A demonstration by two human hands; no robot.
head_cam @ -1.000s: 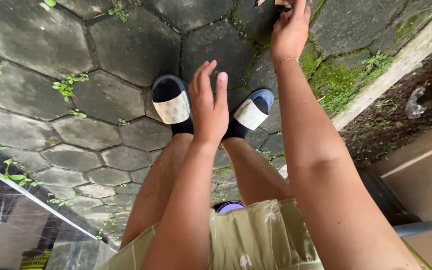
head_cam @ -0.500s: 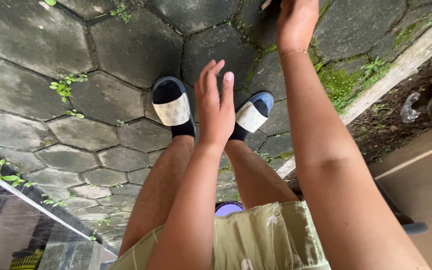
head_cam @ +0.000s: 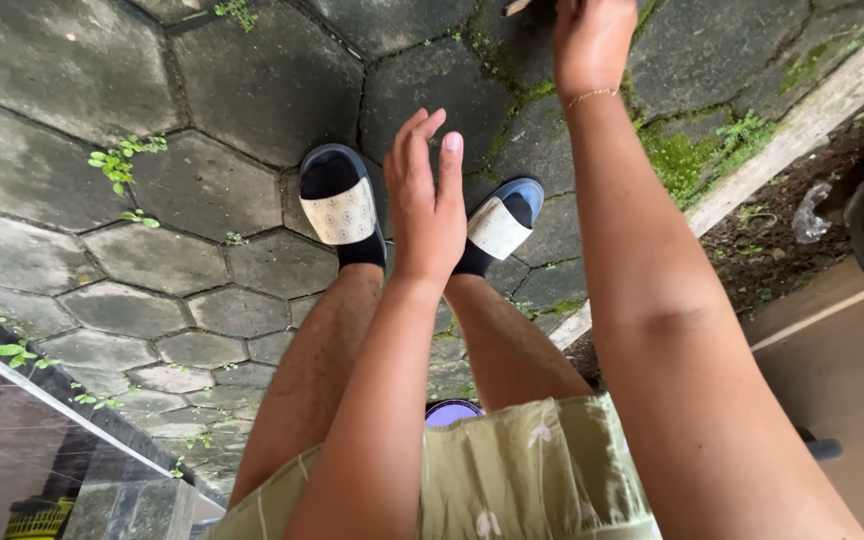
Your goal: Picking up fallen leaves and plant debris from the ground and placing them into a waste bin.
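The right hand [head_cam: 592, 45] had risen toward the top edge, its fingers hidden, while the left hand [head_cam: 432, 205] stayed spread, empty, above the sandals [head_cam: 344, 212].

- The paving stones [head_cam: 202, 90] look like rough, matt grey concrete, pitted and weathered, with moss and small weeds in the joints.
- The kerb [head_cam: 802, 130] is pale, coarse concrete, dull and stained.
- The slippers [head_cam: 344, 205] have smooth, matt rubbery soles, blue at the rim, and cream straps with a fine printed pattern.
- The socks [head_cam: 362, 250] are black, soft knitted cloth.
- The shorts [head_cam: 532, 470] are light green woven cloth, matt, with small pale motifs.
- The bracelet [head_cam: 592, 95] on the right wrist is a thin, shiny gold-coloured metal chain.
- The tiles [head_cam: 22, 470] at lower left are dark, smooth and glossy.
- The wrapper [head_cam: 810, 212] on the soil is clear, crumpled, shiny plastic.
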